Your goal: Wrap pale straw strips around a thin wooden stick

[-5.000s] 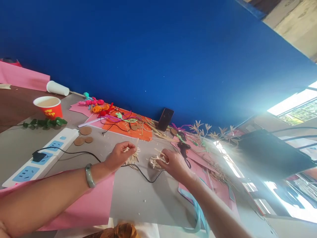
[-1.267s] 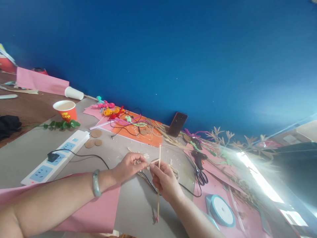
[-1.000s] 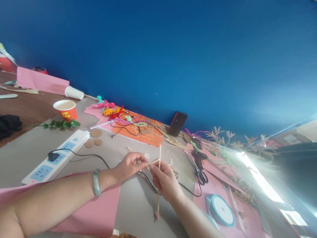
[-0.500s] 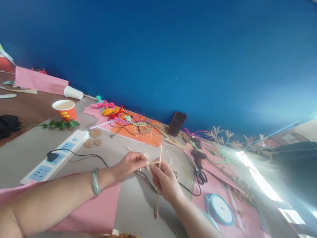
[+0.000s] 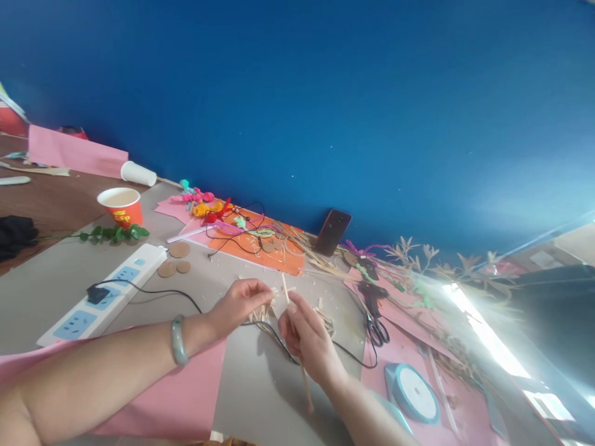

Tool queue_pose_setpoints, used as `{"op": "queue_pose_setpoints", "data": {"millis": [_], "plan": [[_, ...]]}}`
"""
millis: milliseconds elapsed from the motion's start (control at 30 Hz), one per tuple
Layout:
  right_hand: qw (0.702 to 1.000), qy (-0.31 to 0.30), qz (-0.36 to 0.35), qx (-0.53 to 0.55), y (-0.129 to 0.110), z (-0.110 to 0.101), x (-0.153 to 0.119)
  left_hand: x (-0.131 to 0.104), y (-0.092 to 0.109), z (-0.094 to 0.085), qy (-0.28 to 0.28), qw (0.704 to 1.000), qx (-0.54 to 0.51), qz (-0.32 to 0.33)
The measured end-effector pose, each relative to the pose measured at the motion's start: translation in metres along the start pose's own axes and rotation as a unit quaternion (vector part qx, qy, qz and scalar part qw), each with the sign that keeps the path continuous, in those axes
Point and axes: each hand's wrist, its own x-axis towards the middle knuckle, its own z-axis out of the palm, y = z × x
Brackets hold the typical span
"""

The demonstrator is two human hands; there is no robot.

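My right hand [image 5: 309, 337] is closed around a thin pale wooden stick [image 5: 305, 387], which slants through the fist. Its top end shows above the fingers, where a short crosswise piece can be made out. At the lower end is a small reddish-brown tip. My left hand [image 5: 246, 303], with a pale green bangle [image 5: 178, 341] on the wrist, is pinched just left of the stick and apart from it. Whatever its fingertips hold, if anything, is too small to tell. Under the hands lie piles of short pale sticks [image 5: 259, 313], partly hidden.
A white power strip [image 5: 130, 272] with a black cable lies left, near a red paper cup [image 5: 127, 209] and cork discs [image 5: 179, 249]. A phone [image 5: 333, 232] leans on the blue wall. A glue gun [image 5: 372, 296], scissors [image 5: 379, 332] and ribbon spool [image 5: 415, 392] lie right.
My left hand has drawn slightly left, away from the short piece it was touching. My right hand has turned, tilting the stick's top left and its lower end right.
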Motion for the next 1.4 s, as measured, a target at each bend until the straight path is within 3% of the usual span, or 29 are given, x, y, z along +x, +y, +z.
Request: {"op": "queue_pose_setpoints", "data": {"millis": [133,567,900,1400], "plan": [[0.999,-0.045,0.002,-0.019,0.004,0.005,0.000,0.000,-0.002,0.000,-0.024,1.000,0.006,0.004],[0.998,-0.053,0.031,0.018,-0.002,0.003,0.000,0.001,-0.002,-0.002,-0.030,0.997,0.069,0.018],[1.000,-0.017,0.007,0.004,-0.003,0.002,0.001,-0.001,0.000,-0.001,-0.012,0.997,0.081,0.013],[0.998,0.023,0.036,0.040,-0.009,-0.002,0.003,-0.001,0.002,-0.001,-0.011,0.996,0.085,0.019]]}}
